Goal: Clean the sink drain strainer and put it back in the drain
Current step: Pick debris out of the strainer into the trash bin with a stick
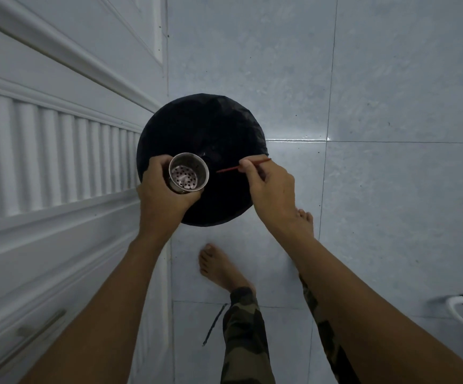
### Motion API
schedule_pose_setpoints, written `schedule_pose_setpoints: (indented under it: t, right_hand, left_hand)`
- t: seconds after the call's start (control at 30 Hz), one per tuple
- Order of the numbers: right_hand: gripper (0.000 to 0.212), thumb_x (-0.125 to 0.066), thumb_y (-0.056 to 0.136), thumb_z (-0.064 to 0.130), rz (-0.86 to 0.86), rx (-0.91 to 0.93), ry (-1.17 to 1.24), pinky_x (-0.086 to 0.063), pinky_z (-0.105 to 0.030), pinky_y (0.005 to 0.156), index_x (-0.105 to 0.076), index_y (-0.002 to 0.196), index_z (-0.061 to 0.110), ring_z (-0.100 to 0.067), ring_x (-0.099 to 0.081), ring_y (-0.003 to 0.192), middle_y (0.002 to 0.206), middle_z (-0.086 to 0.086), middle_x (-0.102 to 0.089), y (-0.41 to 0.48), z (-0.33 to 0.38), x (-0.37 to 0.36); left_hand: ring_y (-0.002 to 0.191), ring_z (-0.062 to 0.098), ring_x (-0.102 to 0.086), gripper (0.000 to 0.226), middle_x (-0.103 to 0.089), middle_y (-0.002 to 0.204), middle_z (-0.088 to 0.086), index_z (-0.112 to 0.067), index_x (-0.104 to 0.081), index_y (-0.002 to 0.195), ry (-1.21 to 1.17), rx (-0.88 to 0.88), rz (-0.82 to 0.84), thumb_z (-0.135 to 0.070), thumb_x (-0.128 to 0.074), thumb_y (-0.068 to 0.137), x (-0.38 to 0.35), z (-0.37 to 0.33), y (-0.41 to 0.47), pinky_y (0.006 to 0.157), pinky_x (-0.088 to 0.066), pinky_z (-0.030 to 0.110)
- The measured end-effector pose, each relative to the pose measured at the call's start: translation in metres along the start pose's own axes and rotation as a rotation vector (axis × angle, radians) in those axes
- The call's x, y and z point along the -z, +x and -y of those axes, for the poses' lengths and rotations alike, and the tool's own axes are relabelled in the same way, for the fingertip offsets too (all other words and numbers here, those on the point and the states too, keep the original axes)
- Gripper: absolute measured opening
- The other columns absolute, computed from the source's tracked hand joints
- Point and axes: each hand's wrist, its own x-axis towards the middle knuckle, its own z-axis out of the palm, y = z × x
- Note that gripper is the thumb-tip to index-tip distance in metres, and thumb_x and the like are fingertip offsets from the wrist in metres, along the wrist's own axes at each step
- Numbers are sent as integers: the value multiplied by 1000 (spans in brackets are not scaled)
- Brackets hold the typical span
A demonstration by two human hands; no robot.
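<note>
One black-lined bin (219,128) serves as landmark. Above its near-left edge the strainer (188,173), judged a light, stiff, possibly slick metal cup, is best held round its wall, as by the left grip (161,189). Above its near-right edge a red stick (227,169) is pinched by the right grip (269,187).

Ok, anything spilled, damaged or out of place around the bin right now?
Nothing stands out. The left hand holds the strainer over the black-lined bin, the right hand pinches a thin red stick, and no spill shows on the floor tiles.

Black bin (211,126), tiled floor (391,79), white cabinet (58,139).
</note>
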Motion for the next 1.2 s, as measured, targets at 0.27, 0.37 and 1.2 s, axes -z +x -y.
schedule_pose_setpoints:
  t: [0.27, 0.37, 1.2]
  right_hand:
    - [23, -56, 104, 38, -59, 76, 117, -50, -8, 77, -75, 108, 26, 1, -67, 91, 97, 17, -74, -15, 124, 79]
    - [20, -57, 104, 33, -79, 151, 174, -46, -5, 72, -75, 106, 25, 5, -66, 90, 98, 18, -74, -22, 205, 122]
    - [22, -56, 105, 31, 462, 766, 226, -49, -12, 71, -76, 109, 22, -4, -64, 83, 97, 16, -74, -260, 544, 45]
  left_hand:
    - [115, 20, -61, 72, -62, 120, -10, -35, -50, 119, -183, -28, -280, -42, -95, 63, 64, -111, -27, 98, -53, 46]
    - [115, 22, -59, 71, -63, 120, -11, -36, -49, 118, -260, -75, -391, -39, -95, 64, 115, -181, -34, 96, -50, 35]
    - [124, 17, -62, 89, -62, 135, -8, -44, -43, 140, -389, 238, -1081, -42, -84, 60, 468, -123, -260, 104, -53, 49]
